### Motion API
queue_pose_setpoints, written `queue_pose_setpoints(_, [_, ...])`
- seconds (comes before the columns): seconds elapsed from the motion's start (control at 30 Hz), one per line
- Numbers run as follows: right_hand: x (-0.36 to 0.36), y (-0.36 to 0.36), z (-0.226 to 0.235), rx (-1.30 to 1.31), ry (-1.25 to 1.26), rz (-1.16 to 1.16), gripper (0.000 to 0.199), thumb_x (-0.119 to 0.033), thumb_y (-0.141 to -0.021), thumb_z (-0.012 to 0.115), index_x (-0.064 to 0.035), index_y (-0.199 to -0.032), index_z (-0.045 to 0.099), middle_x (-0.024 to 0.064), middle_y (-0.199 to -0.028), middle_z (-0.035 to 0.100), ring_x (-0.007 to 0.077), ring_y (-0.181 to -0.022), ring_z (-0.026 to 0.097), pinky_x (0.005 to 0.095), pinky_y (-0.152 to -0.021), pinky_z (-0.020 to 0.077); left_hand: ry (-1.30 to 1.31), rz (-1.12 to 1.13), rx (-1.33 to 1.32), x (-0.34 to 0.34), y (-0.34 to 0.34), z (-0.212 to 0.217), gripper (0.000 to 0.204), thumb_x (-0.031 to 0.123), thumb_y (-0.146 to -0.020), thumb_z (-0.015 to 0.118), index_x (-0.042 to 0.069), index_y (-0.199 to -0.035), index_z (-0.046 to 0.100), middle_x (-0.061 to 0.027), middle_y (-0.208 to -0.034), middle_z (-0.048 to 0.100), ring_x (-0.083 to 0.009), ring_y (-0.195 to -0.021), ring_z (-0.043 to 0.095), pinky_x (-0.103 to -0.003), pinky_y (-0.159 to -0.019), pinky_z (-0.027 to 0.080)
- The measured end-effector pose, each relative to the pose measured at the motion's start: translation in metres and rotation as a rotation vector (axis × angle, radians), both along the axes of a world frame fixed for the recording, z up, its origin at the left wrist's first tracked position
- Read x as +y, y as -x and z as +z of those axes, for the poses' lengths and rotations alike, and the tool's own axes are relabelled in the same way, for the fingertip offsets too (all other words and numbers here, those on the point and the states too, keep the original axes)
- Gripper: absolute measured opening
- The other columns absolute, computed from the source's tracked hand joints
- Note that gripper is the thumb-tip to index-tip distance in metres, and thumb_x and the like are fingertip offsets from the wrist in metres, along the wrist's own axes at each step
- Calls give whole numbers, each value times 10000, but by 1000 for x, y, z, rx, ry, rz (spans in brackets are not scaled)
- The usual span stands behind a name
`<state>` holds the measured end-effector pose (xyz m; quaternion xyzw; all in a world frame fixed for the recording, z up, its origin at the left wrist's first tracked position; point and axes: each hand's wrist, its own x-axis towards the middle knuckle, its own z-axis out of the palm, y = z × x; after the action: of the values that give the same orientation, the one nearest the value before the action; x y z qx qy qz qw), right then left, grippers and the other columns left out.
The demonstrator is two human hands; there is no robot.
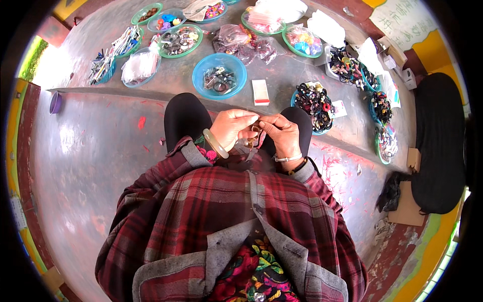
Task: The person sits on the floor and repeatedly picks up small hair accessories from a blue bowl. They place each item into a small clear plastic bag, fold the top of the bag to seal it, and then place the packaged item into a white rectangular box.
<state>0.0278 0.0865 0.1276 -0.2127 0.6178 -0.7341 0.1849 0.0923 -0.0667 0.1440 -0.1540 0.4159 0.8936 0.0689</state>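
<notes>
Above my lap, my left hand (229, 128) and my right hand (283, 135) meet with thumbs and fingertips pinched together. Between them they hold a thin brown looped band (255, 132); its exact kind is too small to tell, and part of it is hidden by the fingers. A light bangle (216, 144) circles the left wrist, a pale bracelet (288, 159) the right. Just beyond the hands stand a blue bowl (199, 63) of dark and metallic small pieces and a small white box (260, 92) with a red edge. Right of my knee, a basin holds dark hair ties (314, 107).
Green and blue bowls of small parts line the far side, among them a green bowl (197, 47) and a bowl of white packets (140, 67). Clear plastic bags (246, 44) lie between. More hair ties (347, 63) fill containers at right, near a long black cushion-like object (438, 143).
</notes>
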Motion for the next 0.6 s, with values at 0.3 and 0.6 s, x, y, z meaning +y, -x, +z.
queue_pose_setpoints(0.3, [-2, -5, 13, -332, 151, 34, 156, 41, -779, 545, 20, -913, 621, 84, -832, 628, 150, -755, 593, 259, -725, 462, -34, -76, 38, -3, -2, -6, 216, 122, -877, 482, -35, -1017, 530, -102, -912, 595, -151, -747, 604, -236, -643, 518])
queue_pose_setpoints(0.6, [5, 1, 0, -230, 186, 94, 136, 31, -770, 550, 12, -872, 638, 46, -815, 599, 136, -785, 562, 243, -714, 431, -162, -159, 119, -11, -2, -12, 251, 102, -882, 453, -59, -1069, 501, -142, -1008, 566, -219, -912, 579, -306, -812, 485])
